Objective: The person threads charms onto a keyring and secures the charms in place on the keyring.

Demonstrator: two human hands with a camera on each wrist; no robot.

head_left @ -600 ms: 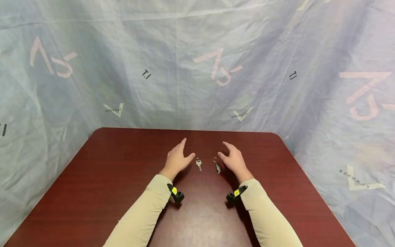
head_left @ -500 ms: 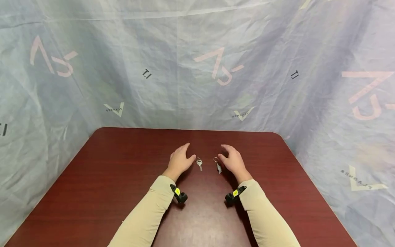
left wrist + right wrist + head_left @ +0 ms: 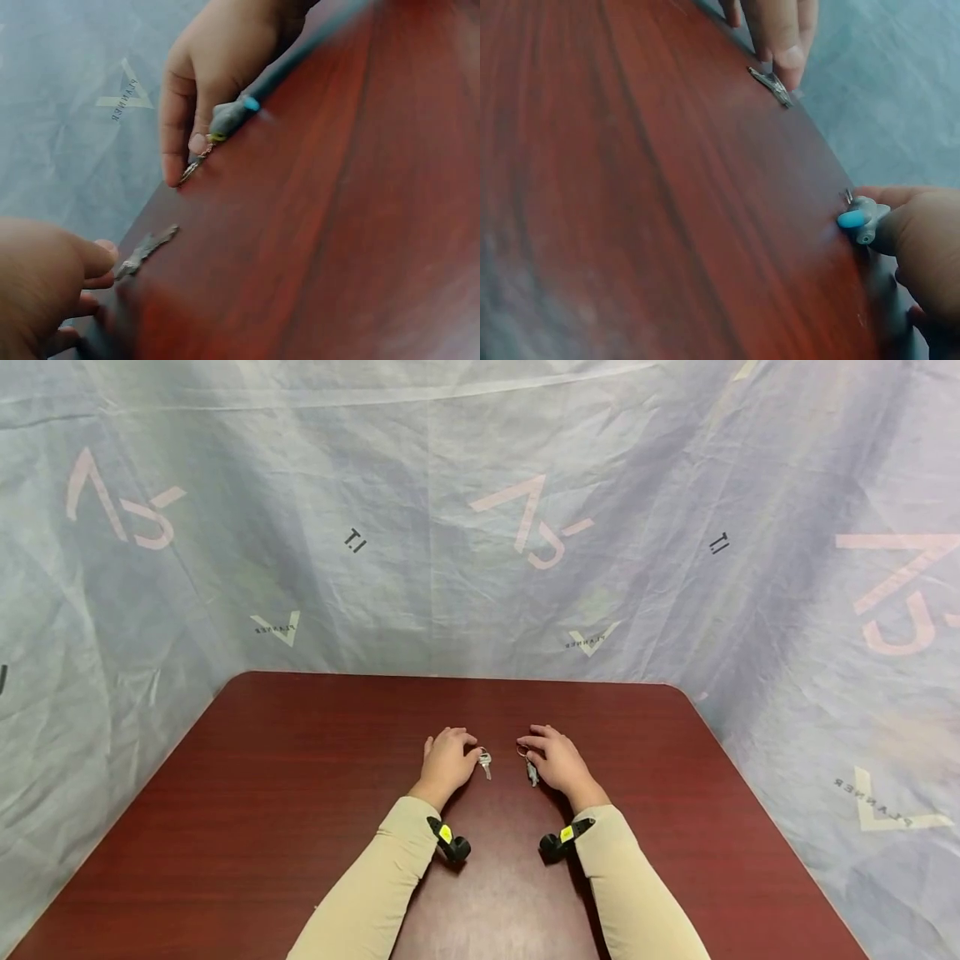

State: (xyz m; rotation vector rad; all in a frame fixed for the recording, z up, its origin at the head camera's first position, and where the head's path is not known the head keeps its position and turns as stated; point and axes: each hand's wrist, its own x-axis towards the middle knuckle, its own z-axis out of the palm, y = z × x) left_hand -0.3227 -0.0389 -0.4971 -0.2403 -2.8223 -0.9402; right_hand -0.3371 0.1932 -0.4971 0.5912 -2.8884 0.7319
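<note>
At the middle of the table a silver key (image 3: 485,764) lies with its ring end at my left hand (image 3: 444,762). The thumb and forefinger pinch at that end, and the left wrist view shows the key's (image 3: 146,251) blade pointing away from the thumb. To its right is a keyring charm (image 3: 532,773), a small grey figure with a blue end, clearer in the right wrist view as a charm (image 3: 866,219) with rounded knobs. My right hand (image 3: 558,764) pinches its metal ring with curled forefinger and thumb; the palm side is hidden from the head view.
The dark red wooden table (image 3: 300,810) ends at a rounded far edge. Hanging grey printed sheeting (image 3: 427,527) encloses the back and both sides. A small black camera is strapped to each sleeve's cuff.
Both hands come lower and closer to each other. Their fingers curl in from a spread pose to the ring ends of the key and the charm.
</note>
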